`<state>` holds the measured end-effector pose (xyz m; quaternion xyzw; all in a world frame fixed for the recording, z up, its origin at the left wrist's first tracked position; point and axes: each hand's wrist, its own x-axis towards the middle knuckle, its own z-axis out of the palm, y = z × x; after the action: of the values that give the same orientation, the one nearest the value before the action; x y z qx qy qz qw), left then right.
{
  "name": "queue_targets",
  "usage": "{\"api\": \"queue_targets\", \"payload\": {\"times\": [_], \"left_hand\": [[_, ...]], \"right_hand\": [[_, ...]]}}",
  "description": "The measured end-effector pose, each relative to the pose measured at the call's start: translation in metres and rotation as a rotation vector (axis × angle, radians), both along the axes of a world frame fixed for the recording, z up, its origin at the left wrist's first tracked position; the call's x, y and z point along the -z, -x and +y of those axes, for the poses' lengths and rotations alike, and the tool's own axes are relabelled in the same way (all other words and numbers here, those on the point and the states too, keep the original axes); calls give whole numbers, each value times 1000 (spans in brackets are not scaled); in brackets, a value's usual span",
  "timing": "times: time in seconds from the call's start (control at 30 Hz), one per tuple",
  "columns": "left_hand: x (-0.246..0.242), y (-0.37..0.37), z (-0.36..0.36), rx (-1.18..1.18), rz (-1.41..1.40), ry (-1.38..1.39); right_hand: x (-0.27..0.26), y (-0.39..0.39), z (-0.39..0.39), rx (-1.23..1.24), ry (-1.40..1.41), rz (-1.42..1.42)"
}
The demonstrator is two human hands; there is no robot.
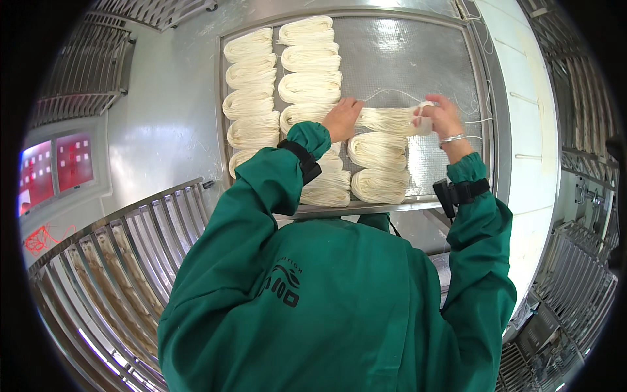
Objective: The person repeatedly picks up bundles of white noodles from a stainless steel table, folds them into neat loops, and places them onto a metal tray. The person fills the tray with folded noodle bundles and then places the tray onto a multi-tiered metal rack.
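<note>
A bundle of thin, pale noodles [387, 120] stretches between my two hands above a metal mesh tray [416, 59]. My left hand [343, 120] has its fingers curled over the bundle's left end, hiding that end. At the other end, my right hand [441, 116] pinches the strands; its fingers and the noodles there are blurred. Directly below lies a folded noodle bundle [377, 151], with another noodle bundle [380, 186] nearest my body. Two columns of folded noodles fill the tray's left side, including one noodle bundle [309, 87] close to my left hand.
Loose strands [472, 104] lie near the tray's right rim [482, 98]. A white surface [526, 122] runs along the right. Slatted metal racks [127, 255] stand at lower left, with more racks [573, 274] at right. My left sleeve covers part of the noodle columns.
</note>
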<state>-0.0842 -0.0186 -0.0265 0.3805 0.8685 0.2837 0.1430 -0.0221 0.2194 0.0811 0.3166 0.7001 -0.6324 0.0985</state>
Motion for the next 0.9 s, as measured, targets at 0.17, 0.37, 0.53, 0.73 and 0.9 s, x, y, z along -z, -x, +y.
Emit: {"api": "queue_targets", "payload": {"times": [0.17,0.37,0.53,0.73,0.9], "left_hand": [[1,8,-8,-46,-166,-96],[-11,-3,-23,63,181,-125],[-18,3,-35,325,382,68],[-9,5,-44,326,353,44],[-21,-6,-32,306,390,123]], "right_hand": [[53,25,-64,-141,20,11],[112,20,-74,-147,-473,209],[117,15,-43,-483,-1170,295],[124,11,-37,-408,-1197,253],[124,-58,15,154,-1040,477]]}}
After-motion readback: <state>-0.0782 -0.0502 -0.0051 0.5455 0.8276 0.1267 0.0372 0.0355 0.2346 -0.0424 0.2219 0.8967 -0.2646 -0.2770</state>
